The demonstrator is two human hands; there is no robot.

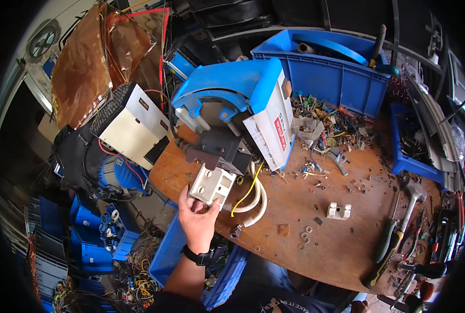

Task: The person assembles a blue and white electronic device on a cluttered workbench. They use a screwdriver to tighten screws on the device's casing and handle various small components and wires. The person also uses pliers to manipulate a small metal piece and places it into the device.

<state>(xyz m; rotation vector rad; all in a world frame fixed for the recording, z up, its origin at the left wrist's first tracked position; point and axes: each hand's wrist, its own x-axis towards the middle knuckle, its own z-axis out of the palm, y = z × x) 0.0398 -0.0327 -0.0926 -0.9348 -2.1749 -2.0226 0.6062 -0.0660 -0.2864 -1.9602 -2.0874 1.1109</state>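
Observation:
My left hand [198, 224] grips a white block-shaped housing [209, 183] by its lower edge, thumb on one side and fingers curled beneath. Round holes and square openings mark the housing's face. It is held just in front of a dark metal box [224, 148], part of a blue and white machine [266, 122] on the wooden table. A yellow wire [249, 189] and a thick white cable [261, 203] lie right of the housing. At the lower edge only a sliver of my right hand [360, 307] shows, its fingers hidden. A smaller white block [339, 211] rests on the table.
A large blue crate [321, 73] stands behind a heap of scrap parts [331, 125]. Along the table's right side lie a hammer [412, 198], a screwdriver [386, 242] and other hand tools. Several metal rings [306, 235] lie near the front edge. A blue basket [169, 250] sits below.

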